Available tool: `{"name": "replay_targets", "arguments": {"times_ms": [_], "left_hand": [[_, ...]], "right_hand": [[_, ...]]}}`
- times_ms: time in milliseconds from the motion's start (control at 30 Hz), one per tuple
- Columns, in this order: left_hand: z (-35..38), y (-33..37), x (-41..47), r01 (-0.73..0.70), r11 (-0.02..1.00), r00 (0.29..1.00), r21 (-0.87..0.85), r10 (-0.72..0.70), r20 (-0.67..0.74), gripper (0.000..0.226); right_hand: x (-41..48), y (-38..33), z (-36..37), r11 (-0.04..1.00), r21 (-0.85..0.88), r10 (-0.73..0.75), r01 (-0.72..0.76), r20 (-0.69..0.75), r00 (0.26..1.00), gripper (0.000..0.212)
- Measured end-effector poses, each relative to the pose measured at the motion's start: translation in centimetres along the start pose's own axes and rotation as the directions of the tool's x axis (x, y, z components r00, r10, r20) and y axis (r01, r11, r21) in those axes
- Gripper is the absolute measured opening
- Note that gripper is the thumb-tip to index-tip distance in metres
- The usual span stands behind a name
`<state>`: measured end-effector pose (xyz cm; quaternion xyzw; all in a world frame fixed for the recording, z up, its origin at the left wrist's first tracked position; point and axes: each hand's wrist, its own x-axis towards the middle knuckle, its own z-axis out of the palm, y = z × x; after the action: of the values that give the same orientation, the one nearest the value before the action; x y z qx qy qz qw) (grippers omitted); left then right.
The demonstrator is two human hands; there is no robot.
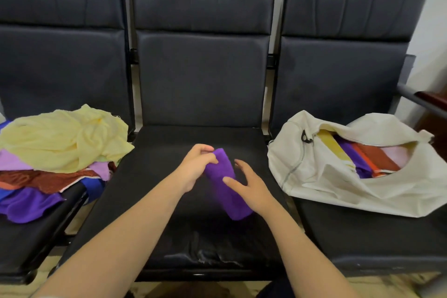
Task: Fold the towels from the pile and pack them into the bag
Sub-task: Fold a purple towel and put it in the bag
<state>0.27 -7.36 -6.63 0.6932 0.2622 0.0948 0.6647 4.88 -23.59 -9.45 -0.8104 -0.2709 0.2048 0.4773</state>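
We count one bench [154, 225] with three seats, one white bag [326, 184], one towel pile [60, 147], one folded purple towel [233, 203], and two hands: left hand [194, 167], right hand [254, 189].

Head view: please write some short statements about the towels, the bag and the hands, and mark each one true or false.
1. The left hand grips the far end of the purple towel. True.
2. The bag is empty. False: folded towels show in its opening.
3. A pale yellow towel lies on top of the pile. True.
4. The pile is on the right seat. False: it is on the left seat, and the bag is on the right one.
5. The purple towel is over the middle seat. True.
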Motion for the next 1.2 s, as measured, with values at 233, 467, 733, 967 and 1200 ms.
{"name": "replay_targets", "arguments": {"times_ms": [233, 467, 733, 967, 1200], "left_hand": [[4.9, 7.1, -0.1, -0.127, 0.992, 0.987, 0.023, 0.124, 0.107, 0.032], [13.0, 10.6, 1.0, -0.222, 0.972, 0.974, 0.084, 0.217, 0.062, 0.034], [22.9, 10.5, 2.7, -0.658, 0.196, 0.684, 0.727, 0.559, 0.469, 0.022], [29.4, 9.9, 7.6, -0.474, -0.447, 0.727, 0.758, 0.286, 0.624, 0.036], [30.5, 12.1, 10.4, -0.396, -0.257, 0.703, 0.881, 0.533, 0.471, 0.044]], "right_hand": [[-1.5, -1.4, -3.6, 0.938, 0.340, -0.033, 0.066, -0.102, 0.994, 0.024], [-4.0, -1.8, -12.1, 0.972, 0.232, 0.049, 0.027, -0.318, 0.947, 0.033], [-5.7, 4.8, -29.1, 0.951, -0.050, 0.261, -0.307, -0.405, 0.876, 0.020], [-0.1, 7.9, -33.2, 0.618, -0.639, 0.318, -0.458, -0.329, 0.889, 0.037], [5.1, 10.8, -32.4, 0.895, -0.297, 0.197, -0.332, -0.404, 0.893, 0.043]]}}
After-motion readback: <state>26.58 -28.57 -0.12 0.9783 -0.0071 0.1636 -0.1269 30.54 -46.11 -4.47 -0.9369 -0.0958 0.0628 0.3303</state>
